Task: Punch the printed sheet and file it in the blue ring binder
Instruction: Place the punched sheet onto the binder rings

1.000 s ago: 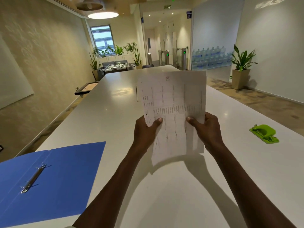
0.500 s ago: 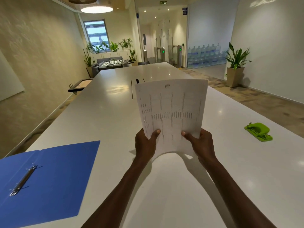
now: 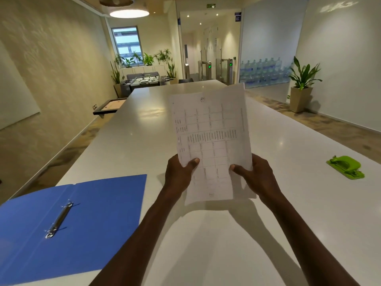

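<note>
Punching had not begun: the printed sheet [image 3: 210, 141] stood upright above the white table [image 3: 288, 203], pinched by left hand [image 3: 179, 174] and right hand [image 3: 255, 176]. Green hole punch [image 3: 346, 167] lay untouched (far right), blue ring binder [image 3: 68, 219] open, empty.

Blue binder [image 3: 86, 211], white sheet [image 3: 210, 141] with grey printed grid, green punch [image 3: 346, 167], white table [image 3: 226, 244]

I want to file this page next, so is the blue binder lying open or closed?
Open. The blue ring binder lies flat on the table, both covers spread, with its metal ring mechanism exposed.
</note>
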The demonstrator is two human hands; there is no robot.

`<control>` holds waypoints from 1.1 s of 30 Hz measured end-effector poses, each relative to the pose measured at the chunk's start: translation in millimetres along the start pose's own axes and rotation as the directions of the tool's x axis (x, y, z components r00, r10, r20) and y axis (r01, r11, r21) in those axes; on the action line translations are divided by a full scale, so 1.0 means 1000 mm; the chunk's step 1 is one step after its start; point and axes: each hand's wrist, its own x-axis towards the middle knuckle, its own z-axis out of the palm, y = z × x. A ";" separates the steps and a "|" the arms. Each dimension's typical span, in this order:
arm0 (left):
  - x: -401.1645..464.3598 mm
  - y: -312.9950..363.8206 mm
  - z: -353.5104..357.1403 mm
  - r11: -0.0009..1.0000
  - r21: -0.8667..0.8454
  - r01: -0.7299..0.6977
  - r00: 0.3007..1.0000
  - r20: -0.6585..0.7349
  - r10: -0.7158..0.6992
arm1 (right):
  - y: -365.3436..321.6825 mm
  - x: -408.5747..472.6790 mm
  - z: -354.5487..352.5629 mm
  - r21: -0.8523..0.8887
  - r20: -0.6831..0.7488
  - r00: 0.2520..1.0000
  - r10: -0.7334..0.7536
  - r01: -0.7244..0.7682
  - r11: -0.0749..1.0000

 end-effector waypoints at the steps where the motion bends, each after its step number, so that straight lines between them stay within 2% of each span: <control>1: 0.001 -0.002 -0.013 1.000 -0.013 0.023 1.000 0.016 -0.023 | -0.007 -0.001 0.007 -0.007 0.010 1.000 -0.010 0.010 1.000; 8: -0.004 -0.024 -0.099 0.988 -0.072 0.135 0.977 0.175 -0.121 | -0.046 -0.012 0.074 -0.013 0.002 0.999 0.036 -0.036 0.999; 16: -0.010 -0.064 -0.188 0.981 -0.049 0.188 0.958 0.230 -0.172 | -0.066 -0.036 0.156 -0.004 0.070 0.996 0.053 -0.053 0.999; 22: -0.010 -0.086 -0.237 0.977 -0.025 0.211 0.959 0.197 -0.202 | -0.072 -0.049 0.207 -0.019 0.068 0.995 0.076 -0.075 0.997; 25: -0.001 -0.096 -0.256 0.955 -0.024 0.294 0.953 0.079 -0.292 | -0.072 -0.056 0.227 -0.025 0.077 0.991 0.106 -0.104 0.994; 28: 0.011 -0.105 -0.276 0.918 -0.124 0.377 0.925 -0.005 -0.381 | -0.075 -0.061 0.244 -0.024 0.096 0.987 0.130 -0.129 0.991; 31: 0.018 -0.112 -0.299 0.907 -0.219 0.360 0.927 -0.026 -0.375 | -0.078 -0.066 0.261 0.009 0.115 0.983 0.145 -0.146 0.989; 33: 0.020 -0.117 -0.316 0.908 -0.223 0.354 0.931 -0.009 -0.365 | -0.080 -0.070 0.274 0.052 0.124 0.980 0.159 -0.166 0.985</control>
